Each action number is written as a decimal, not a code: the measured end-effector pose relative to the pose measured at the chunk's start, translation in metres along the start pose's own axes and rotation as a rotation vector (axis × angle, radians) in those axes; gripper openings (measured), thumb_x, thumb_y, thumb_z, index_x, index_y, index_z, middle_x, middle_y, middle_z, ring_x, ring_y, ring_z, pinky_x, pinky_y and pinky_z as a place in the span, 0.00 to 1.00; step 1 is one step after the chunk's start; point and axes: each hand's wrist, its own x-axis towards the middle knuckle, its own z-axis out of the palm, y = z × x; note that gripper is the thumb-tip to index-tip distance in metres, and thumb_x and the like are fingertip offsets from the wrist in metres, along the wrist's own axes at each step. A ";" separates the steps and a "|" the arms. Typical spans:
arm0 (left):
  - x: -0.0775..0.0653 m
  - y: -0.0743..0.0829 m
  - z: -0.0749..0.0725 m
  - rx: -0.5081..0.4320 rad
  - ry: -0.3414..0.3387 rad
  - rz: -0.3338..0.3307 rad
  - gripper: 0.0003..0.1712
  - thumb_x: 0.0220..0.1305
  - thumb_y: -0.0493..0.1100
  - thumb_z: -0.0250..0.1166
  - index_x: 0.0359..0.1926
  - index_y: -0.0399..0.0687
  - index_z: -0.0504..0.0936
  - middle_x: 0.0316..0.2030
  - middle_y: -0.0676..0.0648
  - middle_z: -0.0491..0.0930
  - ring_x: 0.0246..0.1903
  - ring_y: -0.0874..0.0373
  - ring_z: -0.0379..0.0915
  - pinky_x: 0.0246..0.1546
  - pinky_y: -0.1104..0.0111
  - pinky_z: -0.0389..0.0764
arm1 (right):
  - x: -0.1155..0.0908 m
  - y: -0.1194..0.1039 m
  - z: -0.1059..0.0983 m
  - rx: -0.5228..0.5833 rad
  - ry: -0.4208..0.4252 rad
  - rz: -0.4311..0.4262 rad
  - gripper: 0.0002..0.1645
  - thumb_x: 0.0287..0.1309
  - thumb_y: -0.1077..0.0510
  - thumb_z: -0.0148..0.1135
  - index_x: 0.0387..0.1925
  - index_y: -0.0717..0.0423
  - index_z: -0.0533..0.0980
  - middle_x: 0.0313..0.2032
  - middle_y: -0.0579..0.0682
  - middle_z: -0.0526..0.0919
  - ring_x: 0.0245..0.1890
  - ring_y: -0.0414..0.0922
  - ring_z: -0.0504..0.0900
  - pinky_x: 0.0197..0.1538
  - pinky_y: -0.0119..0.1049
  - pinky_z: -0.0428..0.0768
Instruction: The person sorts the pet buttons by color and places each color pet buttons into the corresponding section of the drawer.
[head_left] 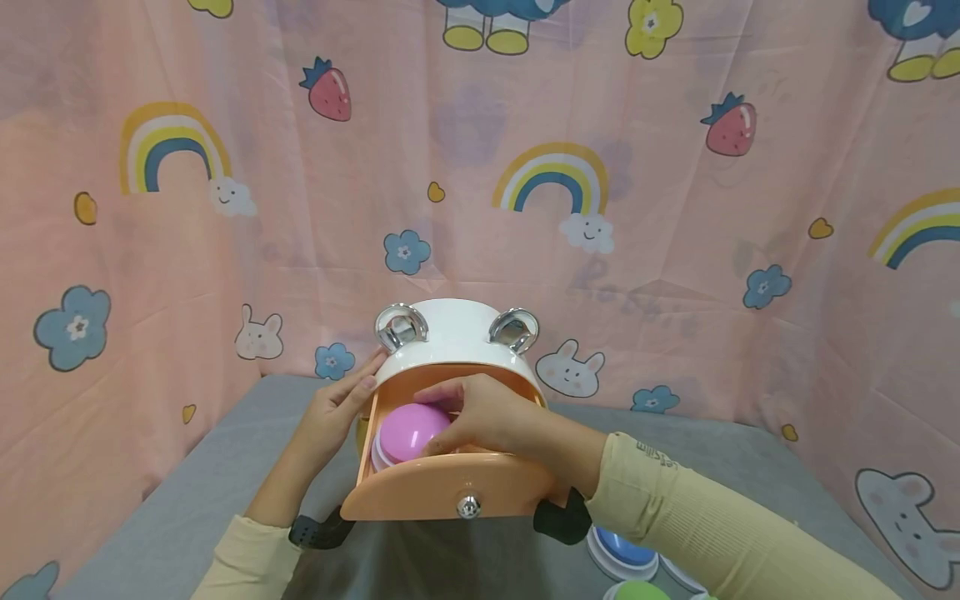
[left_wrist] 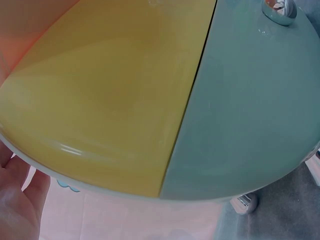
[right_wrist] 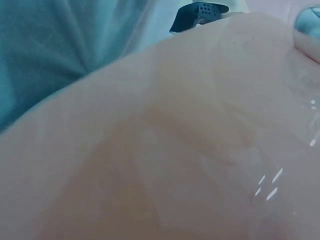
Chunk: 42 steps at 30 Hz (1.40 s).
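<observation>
In the head view, a white rounded drawer box (head_left: 457, 333) with two silver ear-like rings on top stands on the grey cloth. Its orange drawer (head_left: 420, 492) is pulled out towards me. Inside, on the left, a pink domed round container (head_left: 411, 429) with a paler base is pinched between thumb and fingers of my right hand (head_left: 483, 412). My left hand (head_left: 333, 417) rests against the box's left side, fingers extended. The left wrist view shows yellow (left_wrist: 110, 100) and green (left_wrist: 250, 110) front panels. Drawer front (right_wrist: 175, 150) fills most of the right wrist view, hiding the right hand.
A blue domed container (head_left: 622, 550) and a green one (head_left: 637, 590) lie on the cloth at front right, partly behind my right sleeve. A silver knob (head_left: 468, 507) sticks out of the drawer front. Behind the box hangs a pink patterned curtain (head_left: 465, 275).
</observation>
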 end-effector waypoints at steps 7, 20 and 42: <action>0.000 0.000 0.000 -0.001 -0.003 0.000 0.26 0.78 0.47 0.50 0.72 0.45 0.67 0.75 0.49 0.61 0.76 0.50 0.51 0.71 0.58 0.60 | -0.007 0.009 -0.015 0.095 0.045 -0.028 0.33 0.47 0.54 0.78 0.58 0.52 0.80 0.57 0.49 0.84 0.61 0.51 0.81 0.62 0.44 0.80; -0.001 -0.001 0.001 0.000 -0.008 -0.013 0.27 0.77 0.47 0.50 0.72 0.46 0.67 0.75 0.49 0.61 0.76 0.48 0.52 0.70 0.56 0.62 | -0.042 0.031 -0.053 0.185 0.111 -0.096 0.32 0.53 0.56 0.75 0.60 0.58 0.78 0.59 0.54 0.82 0.65 0.52 0.78 0.65 0.43 0.78; -0.001 -0.001 0.000 -0.014 -0.003 0.001 0.26 0.78 0.47 0.50 0.72 0.45 0.67 0.75 0.48 0.60 0.76 0.48 0.51 0.70 0.57 0.61 | -0.086 0.075 -0.088 0.163 0.198 -0.099 0.34 0.59 0.52 0.70 0.65 0.58 0.73 0.62 0.56 0.79 0.66 0.53 0.76 0.61 0.38 0.80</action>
